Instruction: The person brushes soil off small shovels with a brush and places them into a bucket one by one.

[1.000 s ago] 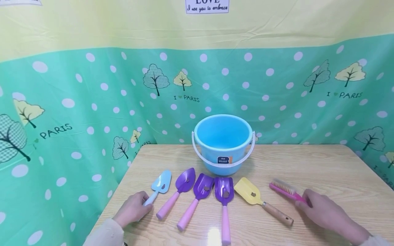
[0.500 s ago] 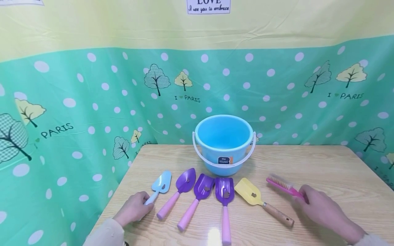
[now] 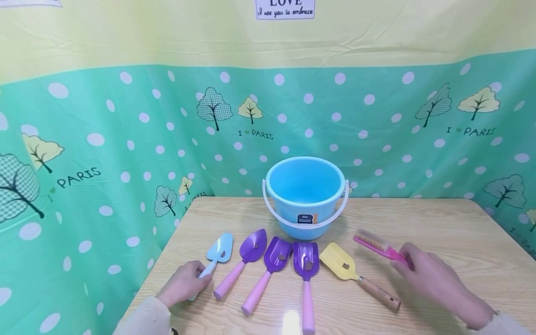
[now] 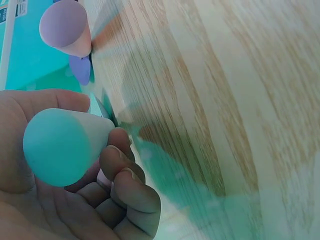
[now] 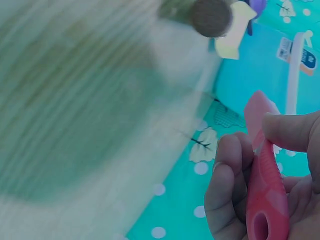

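The person's right hand (image 3: 435,277) is closed around the handle of a slim pink brush with light brown bristles (image 3: 377,245); in the right wrist view, the thumb presses from one side and the fingers curl on the other. The brush seems to be held a little above the wood-grain desk (image 3: 456,242). Its long axis goes from this hand obliquely away and to the left, so the bristled end points toward the right side of the light blue bucket with a white carrying handle (image 3: 289,209), without touching it. This end is nearer to the bucket than either hand is.

The left hand (image 3: 182,283) is closed around the handle of a pale blue trowel (image 3: 219,249), whose blade lies away from the hand and to its right, well apart from the brush.

Between the two hands there are three purple shovels with pink handles (image 3: 272,260) and one yellow scoop with a wooden handle (image 3: 340,263). The scoop is the nearest of these to the right hand.
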Motion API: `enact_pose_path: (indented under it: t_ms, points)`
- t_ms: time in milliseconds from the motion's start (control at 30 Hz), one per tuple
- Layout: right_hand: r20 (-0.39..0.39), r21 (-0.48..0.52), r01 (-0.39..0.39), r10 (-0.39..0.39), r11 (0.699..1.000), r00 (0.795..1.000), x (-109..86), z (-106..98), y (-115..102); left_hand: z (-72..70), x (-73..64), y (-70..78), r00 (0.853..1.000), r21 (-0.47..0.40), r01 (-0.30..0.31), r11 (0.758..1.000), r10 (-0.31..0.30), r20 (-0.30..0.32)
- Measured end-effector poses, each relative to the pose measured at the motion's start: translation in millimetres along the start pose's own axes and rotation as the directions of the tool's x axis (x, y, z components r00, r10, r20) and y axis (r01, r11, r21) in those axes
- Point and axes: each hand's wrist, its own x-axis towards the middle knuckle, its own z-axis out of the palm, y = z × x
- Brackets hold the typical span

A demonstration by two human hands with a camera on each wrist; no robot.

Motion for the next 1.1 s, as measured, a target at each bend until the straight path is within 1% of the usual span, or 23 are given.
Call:
enact_pose_path:
  t_ms: [233, 467, 733, 900, 1100]
  points:
    - [-0.019, -0.015, 0.033, -0.033, 0.999, 0.999, 3.1, -7.8, -14.5, 0.5, -1.0, 1.1, 1.000, -0.014, -0.001, 1.000, 0.001, -0.012]
    - [-0.029, -0.012, 0.063, -0.063, 0.998, 0.998, 3.7, -11.6, -31.8, 2.8, 0.5, 2.3, 0.999, -0.022, 0.028, 0.999, -0.029, -0.023]
    - [-0.036, 0.005, 0.092, -0.092, 0.996, 0.995, 7.0, -9.7, -50.1, 2.6, -0.3, 2.5, 0.999, -0.031, 0.037, 0.999, -0.037, -0.023]
    - [-0.050, 0.015, 0.138, -0.137, 0.990, 0.989, 8.2, -6.5, -59.5, 1.8, -0.2, 3.8, 0.999, -0.039, 0.039, 0.998, -0.041, -0.033]
    - [-0.016, 0.052, 0.150, -0.149, 0.987, 0.989, 8.1, -3.5, -76.9, 0.4, -1.2, 5.0, 0.998, -0.039, 0.042, 0.998, -0.043, -0.041]
